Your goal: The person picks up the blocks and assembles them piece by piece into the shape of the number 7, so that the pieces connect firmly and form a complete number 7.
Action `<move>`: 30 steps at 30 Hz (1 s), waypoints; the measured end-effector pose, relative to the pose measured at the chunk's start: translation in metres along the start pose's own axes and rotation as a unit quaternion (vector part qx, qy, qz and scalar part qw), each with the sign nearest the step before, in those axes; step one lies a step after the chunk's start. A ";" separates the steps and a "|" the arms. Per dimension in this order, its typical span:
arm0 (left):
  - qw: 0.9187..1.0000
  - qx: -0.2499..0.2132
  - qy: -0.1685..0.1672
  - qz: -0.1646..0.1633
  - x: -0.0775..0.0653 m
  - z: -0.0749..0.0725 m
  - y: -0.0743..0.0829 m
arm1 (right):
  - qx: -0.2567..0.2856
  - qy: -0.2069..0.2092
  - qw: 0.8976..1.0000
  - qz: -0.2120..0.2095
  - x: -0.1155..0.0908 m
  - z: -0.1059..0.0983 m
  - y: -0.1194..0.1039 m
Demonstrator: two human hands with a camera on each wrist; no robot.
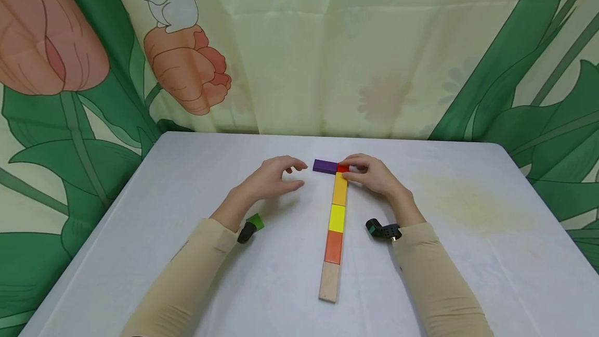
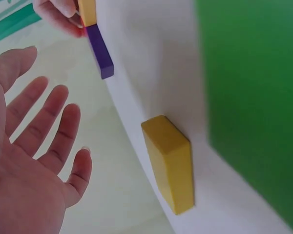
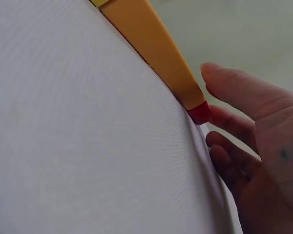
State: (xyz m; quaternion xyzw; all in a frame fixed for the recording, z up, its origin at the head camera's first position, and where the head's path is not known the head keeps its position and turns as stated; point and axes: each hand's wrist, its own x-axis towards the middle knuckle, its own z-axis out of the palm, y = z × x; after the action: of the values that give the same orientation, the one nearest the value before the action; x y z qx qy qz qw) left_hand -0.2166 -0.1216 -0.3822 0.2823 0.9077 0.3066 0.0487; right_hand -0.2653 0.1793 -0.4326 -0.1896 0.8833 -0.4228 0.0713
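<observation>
My right hand [image 1: 372, 173] is at the far end of a row of blocks, its thumb and index finger at either side of a small red block [image 3: 199, 113]. An orange-yellow block [image 1: 340, 189] meets the red one end to end. Left of the red block, a purple block [image 1: 325, 166] lies crosswise, its end against it. My left hand [image 1: 273, 177] is held over the table just left of the purple block, fingers spread and palm bare in the left wrist view. A yellow block [image 2: 168, 165] stands near it, hidden in the head view.
The row runs toward me through a bright yellow block [image 1: 337, 218], an orange-red block [image 1: 333, 247] and a plain wooden block [image 1: 329, 282]. A green block [image 1: 256, 220] is beside my left wrist. A white cloth covers the table [image 1: 468, 274]; a printed curtain [image 1: 299, 66] hangs behind.
</observation>
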 end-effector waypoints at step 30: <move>0.994 0.049 -0.044 -0.082 0.075 0.015 0.003 | -0.004 -0.002 1.000 0.018 0.002 0.000 -0.003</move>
State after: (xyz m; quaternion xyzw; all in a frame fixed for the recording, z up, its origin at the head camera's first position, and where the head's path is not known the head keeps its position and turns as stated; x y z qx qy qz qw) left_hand -0.2738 -0.0713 -0.3859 0.2224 0.9386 0.2444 0.0997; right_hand -0.2660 0.1769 -0.4304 -0.1746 0.8880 -0.4179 0.0796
